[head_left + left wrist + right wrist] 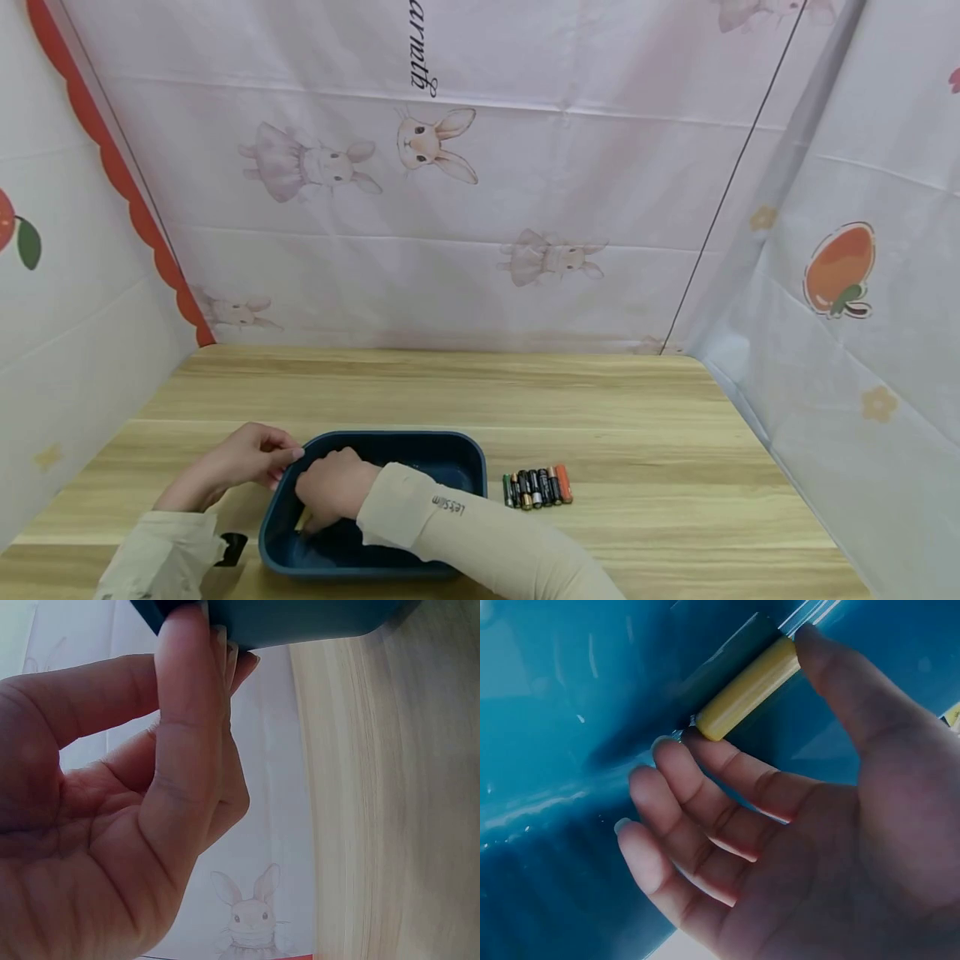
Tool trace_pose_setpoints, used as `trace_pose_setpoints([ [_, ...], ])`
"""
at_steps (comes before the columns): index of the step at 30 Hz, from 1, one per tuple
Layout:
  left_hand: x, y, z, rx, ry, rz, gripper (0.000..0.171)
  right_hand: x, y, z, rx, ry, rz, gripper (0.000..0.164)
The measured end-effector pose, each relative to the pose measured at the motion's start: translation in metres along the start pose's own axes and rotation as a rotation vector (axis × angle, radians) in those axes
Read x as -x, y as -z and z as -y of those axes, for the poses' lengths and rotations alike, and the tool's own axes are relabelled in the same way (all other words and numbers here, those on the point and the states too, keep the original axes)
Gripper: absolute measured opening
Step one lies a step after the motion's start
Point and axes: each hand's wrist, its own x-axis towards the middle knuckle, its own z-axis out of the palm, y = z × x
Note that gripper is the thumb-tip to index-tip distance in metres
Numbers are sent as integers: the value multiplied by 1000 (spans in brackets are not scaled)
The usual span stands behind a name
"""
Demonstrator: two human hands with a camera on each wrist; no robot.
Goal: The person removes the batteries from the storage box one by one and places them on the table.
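A dark blue plastic bin point(372, 573) stands on the table in front of me. My right hand point(337, 487) reaches down into its left end. There it pinches a yellow cylindrical battery point(748, 690) by its two ends, between thumb and index finger, low against the bin's inner wall. The other fingers are loosely bent beside it. In the head view most of this battery point(303, 520) is hidden under the hand. My left hand point(251, 457) holds the bin's rim at the far left corner with its fingertips, also seen in the left wrist view.
To the right of the bin, several batteries point(536, 487) lie side by side in a row on the wooden table point(637, 417). A black object point(231, 550) shows at the left wrist. Printed cloth walls point(480, 292) enclose the table at the back and sides.
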Motion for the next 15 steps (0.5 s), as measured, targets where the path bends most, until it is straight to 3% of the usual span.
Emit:
trace_pose_setpoints([
  [15, -15, 11, 4, -2, 18, -10, 18, -13, 5, -1, -44, -57, 25, 32],
])
